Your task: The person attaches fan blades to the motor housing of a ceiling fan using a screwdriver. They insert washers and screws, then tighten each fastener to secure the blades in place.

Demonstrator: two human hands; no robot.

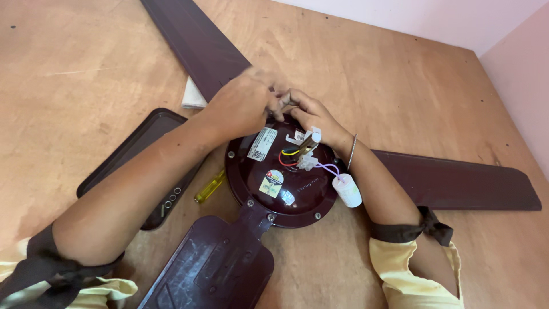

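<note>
Repair workbench: plywood top (366,63), dismantled ceiling fan (286,183), screwdriver (209,186), pink walls (514,63).

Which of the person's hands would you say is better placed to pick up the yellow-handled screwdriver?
Probably the left hand: the screwdriver lies beside the left forearm, left of the fan motor housing, while the right hand is across it.

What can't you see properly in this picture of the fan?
- Head view: the far rim of the fan motor is hidden by the left hand and right hand.
- Fingertips: blurred, any grip unclear.
- Near blade: cut off by the bottom edge.
- Yellow screwdriver: tip hidden under the motor.
</note>
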